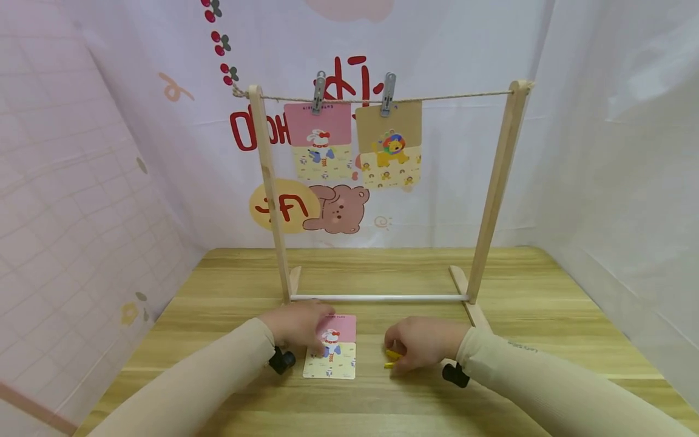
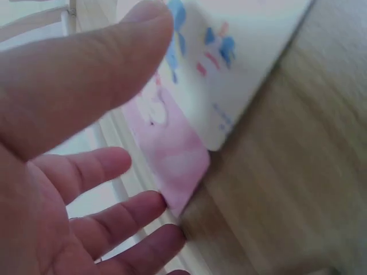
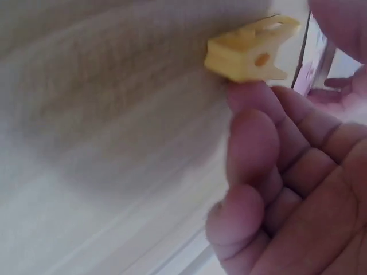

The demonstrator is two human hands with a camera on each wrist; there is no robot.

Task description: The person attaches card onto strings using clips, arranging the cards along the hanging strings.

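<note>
A pink and cream card [image 1: 341, 358] with a cartoon dog lies on the wooden table. My left hand [image 1: 300, 325] reaches over its left side. In the left wrist view the thumb passes above the card [image 2: 178, 137], and the spread fingers are close to its pink end. To the right, my right hand [image 1: 423, 343] is at a small yellow clothespin [image 1: 390, 365]. The right wrist view shows this clothespin [image 3: 241, 57] beside a fingertip, with the thumb apart from it. Whether the finger touches it I cannot tell.
Behind the hands stands a wooden frame [image 1: 494, 194] with a white bottom bar [image 1: 379, 298]. From its rope [image 1: 459, 96] hang a pink card [image 1: 327, 124] and a tan lion card [image 1: 406, 124], each under a grey clothespin. A printed cloth [image 1: 448, 212] forms the backdrop.
</note>
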